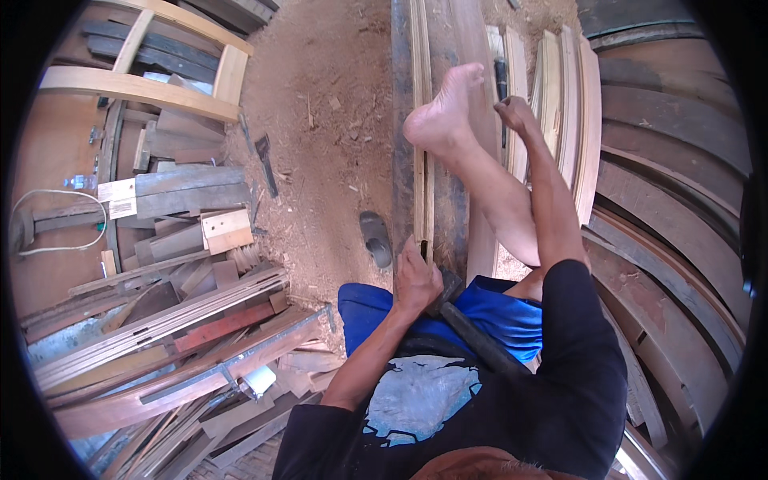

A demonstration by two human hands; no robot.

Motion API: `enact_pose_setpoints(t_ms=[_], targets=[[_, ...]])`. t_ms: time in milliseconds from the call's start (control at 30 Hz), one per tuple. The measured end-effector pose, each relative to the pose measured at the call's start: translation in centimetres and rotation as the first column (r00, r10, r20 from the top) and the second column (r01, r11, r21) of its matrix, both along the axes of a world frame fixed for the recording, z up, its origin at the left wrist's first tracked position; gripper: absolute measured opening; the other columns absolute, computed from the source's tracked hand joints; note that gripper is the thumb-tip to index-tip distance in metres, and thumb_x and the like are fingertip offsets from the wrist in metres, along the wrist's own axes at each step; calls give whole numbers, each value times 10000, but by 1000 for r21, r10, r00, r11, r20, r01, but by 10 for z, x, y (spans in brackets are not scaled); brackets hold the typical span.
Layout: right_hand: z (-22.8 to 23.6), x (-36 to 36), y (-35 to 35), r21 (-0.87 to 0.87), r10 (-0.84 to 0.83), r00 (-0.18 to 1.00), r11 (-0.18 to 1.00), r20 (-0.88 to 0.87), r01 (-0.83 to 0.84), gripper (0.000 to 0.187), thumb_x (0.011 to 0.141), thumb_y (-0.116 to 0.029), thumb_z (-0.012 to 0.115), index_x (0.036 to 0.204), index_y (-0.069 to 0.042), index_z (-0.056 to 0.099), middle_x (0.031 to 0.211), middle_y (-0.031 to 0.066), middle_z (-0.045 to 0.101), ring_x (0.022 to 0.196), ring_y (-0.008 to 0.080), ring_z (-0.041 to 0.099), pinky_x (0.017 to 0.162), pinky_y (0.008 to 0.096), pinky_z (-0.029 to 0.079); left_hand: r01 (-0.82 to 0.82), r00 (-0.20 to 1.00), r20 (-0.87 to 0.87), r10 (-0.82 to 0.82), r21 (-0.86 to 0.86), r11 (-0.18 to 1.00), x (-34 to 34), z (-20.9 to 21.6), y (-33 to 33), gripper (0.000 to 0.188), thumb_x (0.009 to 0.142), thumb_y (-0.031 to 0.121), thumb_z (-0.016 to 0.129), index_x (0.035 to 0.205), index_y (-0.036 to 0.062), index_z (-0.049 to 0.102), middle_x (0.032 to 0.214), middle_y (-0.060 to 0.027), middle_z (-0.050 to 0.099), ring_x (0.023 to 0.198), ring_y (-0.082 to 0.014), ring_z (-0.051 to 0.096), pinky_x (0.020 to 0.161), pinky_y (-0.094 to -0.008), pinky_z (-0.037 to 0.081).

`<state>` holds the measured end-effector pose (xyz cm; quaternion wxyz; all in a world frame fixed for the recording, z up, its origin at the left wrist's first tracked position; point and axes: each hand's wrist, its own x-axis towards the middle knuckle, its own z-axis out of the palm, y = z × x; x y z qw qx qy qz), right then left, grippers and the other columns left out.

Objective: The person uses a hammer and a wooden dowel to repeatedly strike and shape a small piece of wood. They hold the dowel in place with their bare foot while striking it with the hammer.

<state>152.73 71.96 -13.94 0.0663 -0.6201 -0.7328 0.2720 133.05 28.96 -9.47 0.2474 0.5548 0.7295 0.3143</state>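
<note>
A long pale wooden strip runs away from me along a dark bench plank, with a small dark slot near its close end. My left hand is closed round that end. Farther along, my bare foot presses on the strip. My right hand is stretched far forward, its fingers curled together beside a dark slim tool lying among the boards; whether they grip it cannot be made out. A hammer with a dark head and handle rests across my lap, close to my left hand.
Several light boards lie at the right, beside stacked dark planks. A wooden frame and scrap timber fill the left. A sandal and a dark flat tool lie on the floor strewn with shavings.
</note>
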Motion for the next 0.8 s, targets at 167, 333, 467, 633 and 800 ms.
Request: enact_pose_setpoints(t_ms=[167,333,467,633,800], targets=[[45,-38,-87,-232,-198,925,965,-325,125,451,947,-362,586,971,77,687,793,195,684,718,251,702,667,390,541,-54,998,-35,55,21,998,2,-1,-4,763,753,60,658,1412,-117,318,1172,-358,552,1051,-524,558,941,-546,456],[55,-8,-145,258,304,948,912,95,-318,406,1009,-248,433,941,49,702,976,262,707,916,391,691,812,444,543,-12,1000,-26,11,-38,999,4,-6,4,741,756,87,631,1391,-119,307,1159,-378,563,1025,-540,573,929,-563,466],[133,-23,-207,31,192,970,980,149,-199,482,1043,-308,336,1049,15,693,1105,274,674,1033,464,642,936,518,505,-45,999,-22,43,-95,995,1,0,-3,703,770,99,612,1366,-111,304,1109,-386,588,979,-541,600,901,-578,480],[126,-14,-232,98,74,981,991,178,-92,505,1031,-373,372,1042,6,706,1062,267,692,1024,444,667,932,501,514,-76,997,13,77,-46,996,-1,-14,0,657,786,113,592,1338,-85,295,1065,-394,603,958,-551,618,883,-594,485],[143,1,-246,-13,21,971,1000,240,-18,521,1029,-409,386,1048,-3,712,1070,255,700,1017,428,677,915,481,525,-55,999,-8,54,-94,994,8,-3,-2,608,787,108,584,1305,-48,306,1068,-392,603,956,-553,616,878,-598,485]])
